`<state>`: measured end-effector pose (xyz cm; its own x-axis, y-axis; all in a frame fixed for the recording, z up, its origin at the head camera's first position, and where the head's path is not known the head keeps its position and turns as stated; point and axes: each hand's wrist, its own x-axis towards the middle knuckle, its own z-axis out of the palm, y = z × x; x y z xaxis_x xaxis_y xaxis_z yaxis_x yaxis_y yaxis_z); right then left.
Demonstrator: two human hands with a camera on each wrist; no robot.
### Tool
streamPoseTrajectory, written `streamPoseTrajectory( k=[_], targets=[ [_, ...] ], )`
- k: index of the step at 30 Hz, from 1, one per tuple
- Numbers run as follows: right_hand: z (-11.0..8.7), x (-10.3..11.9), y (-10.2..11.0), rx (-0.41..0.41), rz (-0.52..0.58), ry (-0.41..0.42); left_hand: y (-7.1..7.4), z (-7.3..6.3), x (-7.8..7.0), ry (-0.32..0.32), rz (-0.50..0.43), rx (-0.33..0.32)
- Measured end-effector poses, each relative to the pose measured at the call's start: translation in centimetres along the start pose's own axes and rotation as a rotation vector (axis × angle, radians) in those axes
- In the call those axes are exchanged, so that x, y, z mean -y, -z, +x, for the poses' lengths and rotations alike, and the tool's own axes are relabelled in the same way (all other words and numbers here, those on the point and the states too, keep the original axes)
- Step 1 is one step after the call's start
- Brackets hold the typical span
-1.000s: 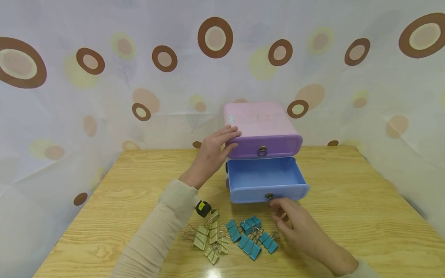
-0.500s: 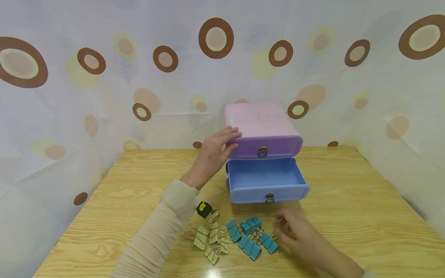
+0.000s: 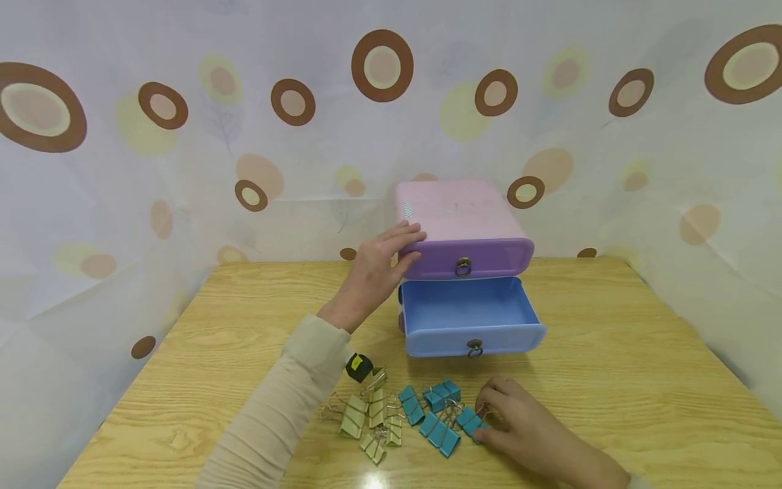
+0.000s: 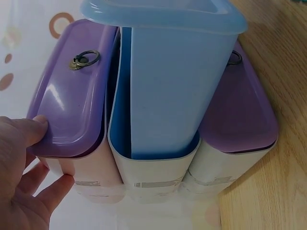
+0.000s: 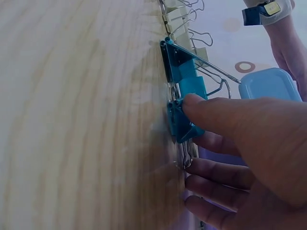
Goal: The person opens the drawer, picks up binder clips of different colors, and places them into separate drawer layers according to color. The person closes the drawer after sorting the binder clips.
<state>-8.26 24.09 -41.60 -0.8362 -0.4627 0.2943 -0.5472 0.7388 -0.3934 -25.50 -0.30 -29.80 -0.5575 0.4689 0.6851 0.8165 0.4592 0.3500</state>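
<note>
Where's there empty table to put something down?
Bare table lies left of the left sleeve and right of the blue drawer. It's crowded before the drawer: green clips, teal clips and the right hand.

Indoor tabletop station; home or office could not be determined. Wood-grain table (image 3: 256,305) stood before creased white covering (image 3: 342,146) printed with brown rings (image 3: 358,66) and pale dots (image 3: 466,115), which also ran along both sides. Plastic drawer unit (image 3: 455,209) and binder clips (image 3: 438,433) gave desk-like character.
</note>
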Motion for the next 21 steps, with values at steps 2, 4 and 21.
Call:
streamPoseTrajectory(
  k=[2,4,21],
  targets=[
    [0.0,-0.1,0.1,-0.003,0.027,0.008,0.0,0.0,0.0,-0.005,0.0,0.0],
    [0.0,-0.1,0.2,0.003,0.059,0.003,0.0,0.0,0.0,-0.007,0.0,-0.001],
    [0.2,-0.8,1.1,0.029,0.302,-0.045,-0.1,-0.1,0.1,0.009,0.0,0.009]
  ],
)
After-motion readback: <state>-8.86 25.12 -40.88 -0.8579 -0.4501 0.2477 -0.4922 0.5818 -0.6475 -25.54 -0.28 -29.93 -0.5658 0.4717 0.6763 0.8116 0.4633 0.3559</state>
